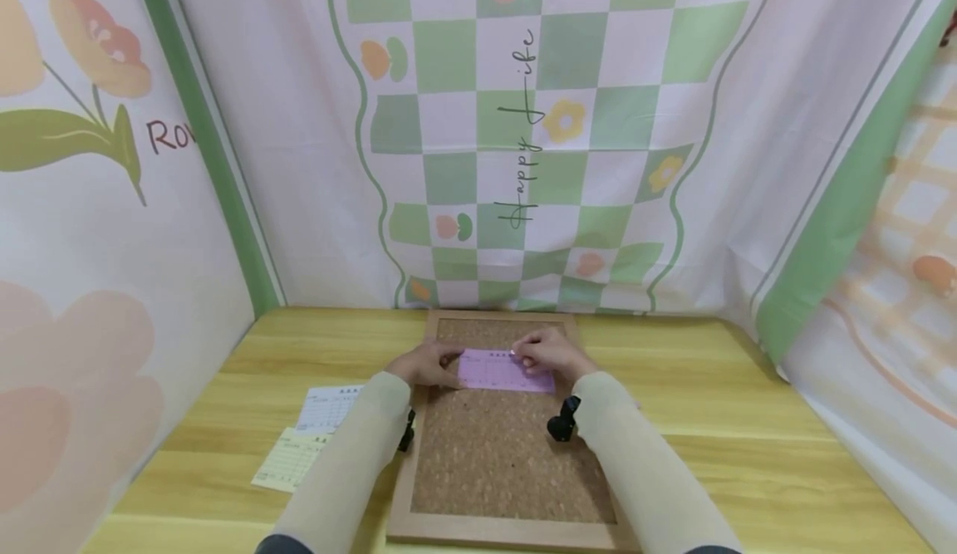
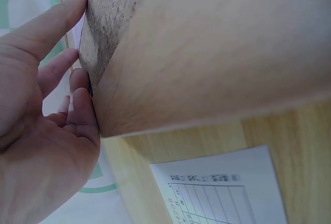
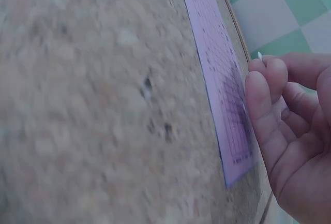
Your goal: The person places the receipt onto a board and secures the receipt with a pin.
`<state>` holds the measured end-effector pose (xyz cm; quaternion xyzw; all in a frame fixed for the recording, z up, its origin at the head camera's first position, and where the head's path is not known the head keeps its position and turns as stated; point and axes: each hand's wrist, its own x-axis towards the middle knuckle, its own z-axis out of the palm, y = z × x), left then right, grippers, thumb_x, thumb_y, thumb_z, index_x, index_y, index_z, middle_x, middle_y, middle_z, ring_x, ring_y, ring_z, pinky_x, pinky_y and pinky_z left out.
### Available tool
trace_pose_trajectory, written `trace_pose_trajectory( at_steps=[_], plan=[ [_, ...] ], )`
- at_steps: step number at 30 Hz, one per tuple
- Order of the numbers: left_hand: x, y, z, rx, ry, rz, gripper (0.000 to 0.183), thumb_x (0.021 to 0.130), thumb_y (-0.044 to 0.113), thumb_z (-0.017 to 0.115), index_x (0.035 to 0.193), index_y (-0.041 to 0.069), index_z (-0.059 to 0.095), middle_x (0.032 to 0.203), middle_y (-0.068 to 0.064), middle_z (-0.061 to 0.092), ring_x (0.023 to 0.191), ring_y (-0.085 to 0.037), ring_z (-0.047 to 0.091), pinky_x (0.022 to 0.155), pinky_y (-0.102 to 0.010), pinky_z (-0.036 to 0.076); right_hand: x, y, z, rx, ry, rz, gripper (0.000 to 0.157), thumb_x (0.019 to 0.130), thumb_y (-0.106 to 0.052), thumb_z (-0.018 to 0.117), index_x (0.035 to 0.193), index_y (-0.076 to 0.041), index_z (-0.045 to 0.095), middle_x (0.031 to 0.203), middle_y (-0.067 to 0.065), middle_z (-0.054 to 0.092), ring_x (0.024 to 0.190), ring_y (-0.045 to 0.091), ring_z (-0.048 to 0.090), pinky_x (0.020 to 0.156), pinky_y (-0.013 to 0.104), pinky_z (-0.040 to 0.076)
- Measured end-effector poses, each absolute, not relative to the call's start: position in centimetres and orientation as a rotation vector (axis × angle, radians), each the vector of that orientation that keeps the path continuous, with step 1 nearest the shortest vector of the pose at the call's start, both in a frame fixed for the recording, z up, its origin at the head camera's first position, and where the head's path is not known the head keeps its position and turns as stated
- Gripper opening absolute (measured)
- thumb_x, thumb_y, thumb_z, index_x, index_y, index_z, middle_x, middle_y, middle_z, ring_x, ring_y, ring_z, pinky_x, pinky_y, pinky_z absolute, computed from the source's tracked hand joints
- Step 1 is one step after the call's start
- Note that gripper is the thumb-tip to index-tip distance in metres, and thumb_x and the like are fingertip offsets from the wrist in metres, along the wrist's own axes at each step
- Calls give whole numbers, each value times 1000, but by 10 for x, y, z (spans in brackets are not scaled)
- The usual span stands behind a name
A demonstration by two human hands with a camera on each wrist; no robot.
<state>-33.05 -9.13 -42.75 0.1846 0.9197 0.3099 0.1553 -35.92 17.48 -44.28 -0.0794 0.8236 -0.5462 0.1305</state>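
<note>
A green-and-white checked cloth (image 1: 628,122) is hanging behind the far edge of the table (image 1: 748,421). The framed cork board (image 1: 508,471) is lying on the table, reaching its far edge. Your left sleeve (image 1: 344,463) is crossing the board's left edge, and your right sleeve (image 1: 650,463) its right edge. The pink slip (image 1: 486,374) is lying across the board, towards its far edge, between your hands. Off the board's left edge, 2 more printed slips are resting on the table: a white slip (image 1: 325,409) and, nearer you, a yellow slip (image 1: 287,458), your left sleeve partly covering both. Your left hand (image 1: 426,363) is holding its thumb and fingers spread wide at the pink slip's left end, touching the board's left edge. Your right hand (image 1: 553,353) is pinching a small white piece (image 3: 260,56) by the pink slip's far edge; your fingertips are hiding most of it.
</note>
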Motion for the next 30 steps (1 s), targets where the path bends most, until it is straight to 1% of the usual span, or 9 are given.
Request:
trace_pose_trajectory(
  at_steps=[3,8,14,18,22,30],
  plan=[
    [-329,-91,-427,518,2630,891,69,89,22,79,149,9,49,138,-11,53,124,-27,49,104,-45,41,-360,171,-445,-249,2402,-1581,27,97,-6,61,114,13,66,81,7,66,68,10,59,62,24,55],
    [-328,-91,-426,515,2629,883,69,89,23,79,149,9,48,139,-12,52,126,-28,48,106,-46,40,-363,164,-448,-242,2437,-1566,25,97,-7,62,111,13,68,78,5,66,67,10,59,62,24,55],
    [-330,-91,-427,515,2639,876,68,89,23,79,149,10,49,141,-13,51,129,-29,46,108,-45,38,-364,157,-447,-238,2458,-1555,24,96,-6,62,110,13,67,74,3,61,66,9,58,63,24,55],
    [-333,-92,-428,538,2645,866,68,89,22,79,148,9,50,142,-14,51,130,-30,46,108,-46,38,-364,153,-446,-219,2459,-1548,25,97,-6,61,113,13,67,78,4,61,70,10,59,66,25,56],
    [-334,-92,-429,546,2638,889,69,88,22,80,148,8,50,142,-14,51,130,-30,47,108,-45,38,-363,149,-443,-189,2495,-1508,24,98,-8,62,112,11,68,82,6,61,73,12,59,67,26,57],
    [-336,-93,-430,562,2623,917,69,88,21,80,148,6,49,143,-15,51,130,-30,46,108,-45,38,-361,146,-440,-105,2522,-1450,24,98,-9,63,113,9,69,82,6,62,71,11,59,67,25,55]
  ],
)
